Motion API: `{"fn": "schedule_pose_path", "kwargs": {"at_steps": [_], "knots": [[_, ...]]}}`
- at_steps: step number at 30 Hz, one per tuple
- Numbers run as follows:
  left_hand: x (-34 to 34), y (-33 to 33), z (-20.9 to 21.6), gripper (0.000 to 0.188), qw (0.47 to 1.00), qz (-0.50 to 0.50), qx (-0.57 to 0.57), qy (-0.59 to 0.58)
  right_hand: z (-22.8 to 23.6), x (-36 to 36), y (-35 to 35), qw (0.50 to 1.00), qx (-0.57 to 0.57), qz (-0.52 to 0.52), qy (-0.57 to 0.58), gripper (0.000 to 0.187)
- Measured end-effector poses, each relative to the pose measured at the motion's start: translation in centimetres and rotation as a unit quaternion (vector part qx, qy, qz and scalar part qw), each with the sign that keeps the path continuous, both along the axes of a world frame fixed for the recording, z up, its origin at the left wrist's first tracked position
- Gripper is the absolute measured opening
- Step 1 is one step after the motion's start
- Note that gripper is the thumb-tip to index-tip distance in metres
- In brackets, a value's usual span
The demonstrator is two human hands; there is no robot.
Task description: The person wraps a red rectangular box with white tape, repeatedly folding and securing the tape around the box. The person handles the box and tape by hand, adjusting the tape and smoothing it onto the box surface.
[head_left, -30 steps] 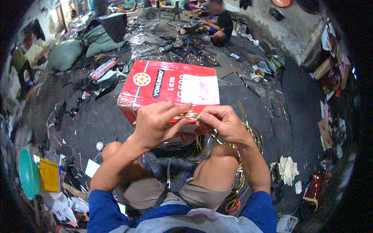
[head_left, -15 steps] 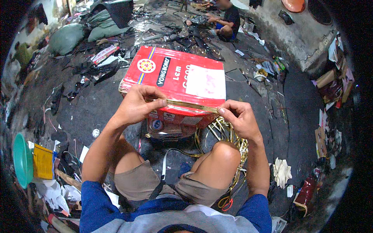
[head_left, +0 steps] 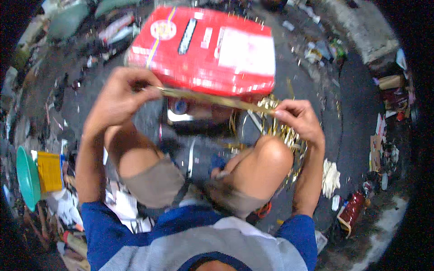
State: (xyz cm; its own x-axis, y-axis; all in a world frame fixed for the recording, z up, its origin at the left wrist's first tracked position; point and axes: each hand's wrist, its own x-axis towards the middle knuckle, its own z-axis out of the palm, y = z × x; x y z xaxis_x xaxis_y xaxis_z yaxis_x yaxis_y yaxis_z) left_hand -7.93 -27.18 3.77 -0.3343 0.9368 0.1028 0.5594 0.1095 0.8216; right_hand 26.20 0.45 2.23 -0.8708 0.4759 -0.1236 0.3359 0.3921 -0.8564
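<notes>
My left hand pinches one end of a thin band of gold-coloured strips between thumb and fingers. The band stretches nearly straight to my right hand, whose thumb and fingers close on its other end. Just beyond the band sits a red box with a white label on top, its near edge close behind the strips. Beside my right knee and below the right hand hangs a loose tangle of gold strips; whether it joins the held band is blurred. Motion smears the whole picture.
To the left, a green basin stands by a yellow panel, with paper scraps below. A crumpled white cloth and a dark red piece lie right on the dark floor. Scraps line the right wall.
My hands have moved apart, the left one leftward and the right one rightward, with a longer stretch of strips between them. The view has tipped down, so the box appears higher.
</notes>
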Motion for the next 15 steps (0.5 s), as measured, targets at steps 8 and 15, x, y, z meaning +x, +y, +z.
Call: {"fn": "schedule_pose_path", "kwargs": {"at_steps": [8,15], "knots": [[1.7,-16.0,3.2,0.027,0.945,-0.064,-0.319,0.031,-27.3,4.0,0.3,0.943,-0.275,-0.013,-0.187,0.019],[5.2,-12.3,3.2,0.055,0.953,0.133,-0.156,0.223,-40.9,-0.5,-7.7,0.937,0.344,-0.022,-0.057,0.025]]}}
